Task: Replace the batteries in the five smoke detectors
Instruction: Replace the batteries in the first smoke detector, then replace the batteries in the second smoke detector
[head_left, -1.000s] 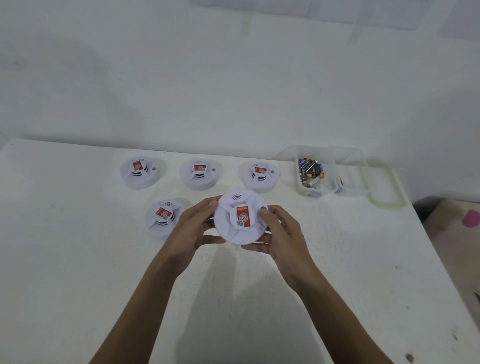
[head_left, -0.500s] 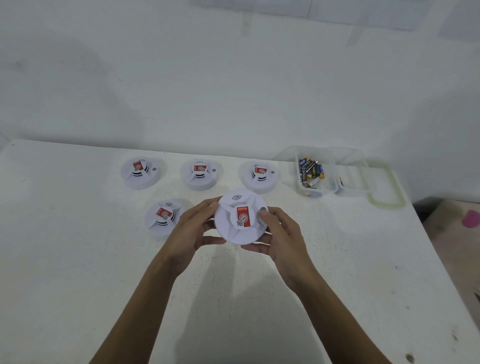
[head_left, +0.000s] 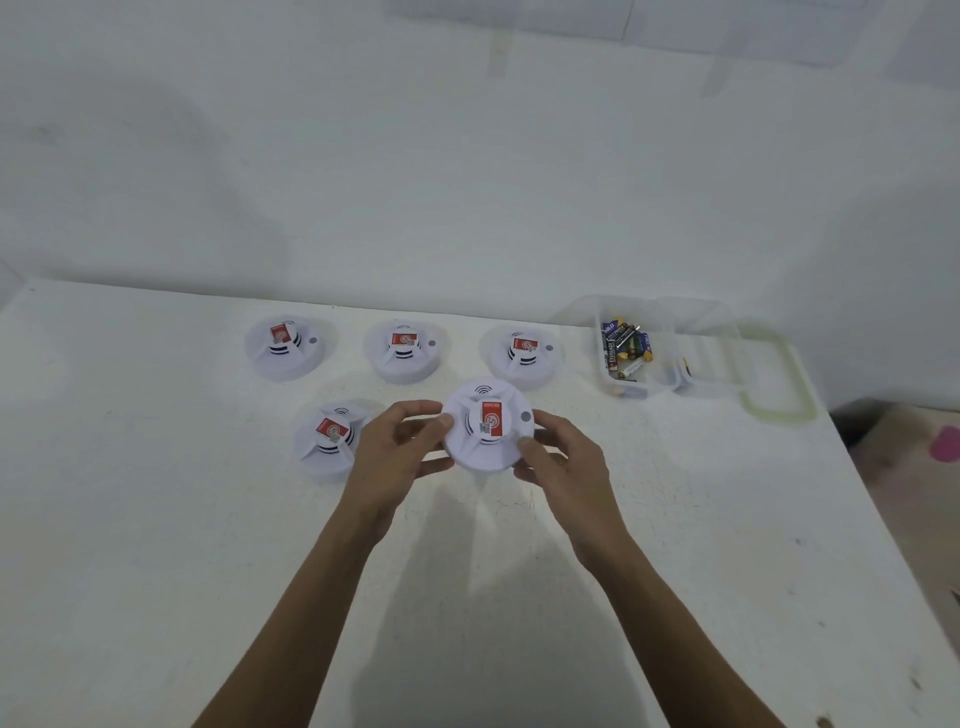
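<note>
So I've got one smoke detector (head_left: 488, 426) held up off the table (head_left: 156, 519), face toward me. The red sticker is in the middle and the little sound-wave mark is on its far edge. My left hand (head_left: 395, 452) grips the left rim, fingers curled round it. My right hand (head_left: 563, 467) grips the right rim, with the thumb tip resting on the front face just below a small grey dot. I can't see the back of it from here.

Everything else, going out from that smoke detector:

- **Front-left detector:** Just to its left, partly behind my left hand, the front-left detector (head_left: 328, 439) lies flat on the table.
- **Row of three:** Beyond it are the far-left detector (head_left: 284, 347), the middle detector (head_left: 404, 351), and the back-right detector (head_left: 522, 356), which is almost straight behind. All have the sticker side up.
- **Battery box:** Off to the right and a bit farther back sits a clear plastic box (head_left: 670, 382) with loose batteries (head_left: 626, 345) piled in its left part.
- **Lid:** The lid (head_left: 774, 374) lies on the table at the box's right side.
- **Pink blob:** Well to the right, past the table edge, there's a pink blob (head_left: 946, 442), too blurry to say what it is.
</note>
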